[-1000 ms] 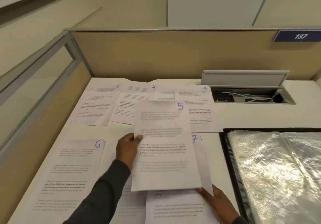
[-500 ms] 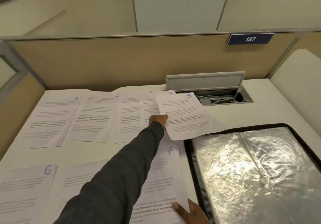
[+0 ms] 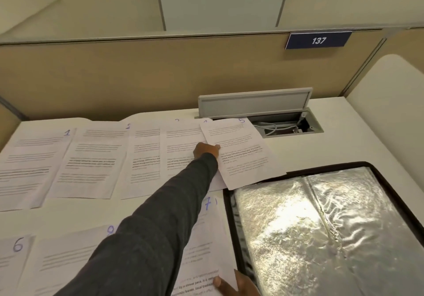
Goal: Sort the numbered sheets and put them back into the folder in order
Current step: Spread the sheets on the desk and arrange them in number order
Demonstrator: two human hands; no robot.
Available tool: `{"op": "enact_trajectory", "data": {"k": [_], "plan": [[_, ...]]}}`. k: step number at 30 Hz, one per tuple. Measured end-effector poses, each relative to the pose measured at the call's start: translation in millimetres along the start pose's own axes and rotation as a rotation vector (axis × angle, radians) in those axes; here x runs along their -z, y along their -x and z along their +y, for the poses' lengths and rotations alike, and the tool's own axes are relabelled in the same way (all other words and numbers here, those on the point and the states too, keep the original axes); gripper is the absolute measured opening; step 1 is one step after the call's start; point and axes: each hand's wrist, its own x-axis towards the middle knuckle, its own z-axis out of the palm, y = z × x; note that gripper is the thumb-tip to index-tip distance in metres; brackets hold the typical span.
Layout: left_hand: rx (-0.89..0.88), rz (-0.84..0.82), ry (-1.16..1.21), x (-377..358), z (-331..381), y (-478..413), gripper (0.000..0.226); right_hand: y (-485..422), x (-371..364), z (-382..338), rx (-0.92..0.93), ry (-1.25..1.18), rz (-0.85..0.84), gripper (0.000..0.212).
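Right hand [image 3: 236, 284] at the near edge pinches the white printed sheet marked 7 [image 3: 208, 231], tight beside the black-rimmed folder of shiny plastic sleeves [image 3: 321, 226]. Further back, left hand [image 3: 206, 151] pinches white sheet 5 [image 3: 243, 155]. Its corner overlaps the folder rim and its top reaches the open grey cable hatch [image 3: 286, 125]. Bare white desk [image 3: 332, 148] on the right.

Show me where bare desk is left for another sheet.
Bare desk lies right of sheet 5, between the cable hatch and the folder. A narrow strip runs between sheet 1 and sheet 6. The back row overlaps; sheet 7 crowds the folder's edge.
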Motion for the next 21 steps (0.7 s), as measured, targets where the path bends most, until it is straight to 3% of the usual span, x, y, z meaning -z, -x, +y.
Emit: {"op": "enact_trajectory", "data": {"k": [4, 7, 8, 11, 16, 19, 21], "plan": [[-0.111, 0.09, -0.102, 11, -4, 5, 0.052, -6, 2, 6, -0.016, 0.005, 0.012, 0.013], [-0.213, 0.09, -0.153, 28, -7, 20, 0.046, -3, 4, 5, -0.042, -0.06, 0.007, 0.049], [-0.245, 0.08, -0.135, 34, -10, 26, 0.04, -2, 5, 3, -0.041, -0.089, 0.005, 0.049], [-0.325, 0.038, -0.099, 64, -23, 60, 0.029, 6, 4, -10, -0.06, -0.158, 0.048, 0.023], [-0.476, 0.139, -0.043, 139, -82, 121, 0.027, 17, 5, -26, -0.028, -0.19, 0.078, 0.031], [-0.461, 0.282, -0.181, 172, -134, 152, 0.045, 18, 1, -27, -0.016, -0.247, 0.078, 0.034], [-0.356, 0.273, -0.286, 188, -167, 174, 0.061, 19, -5, -25, -0.019, -0.322, 0.074, 0.043]]}}
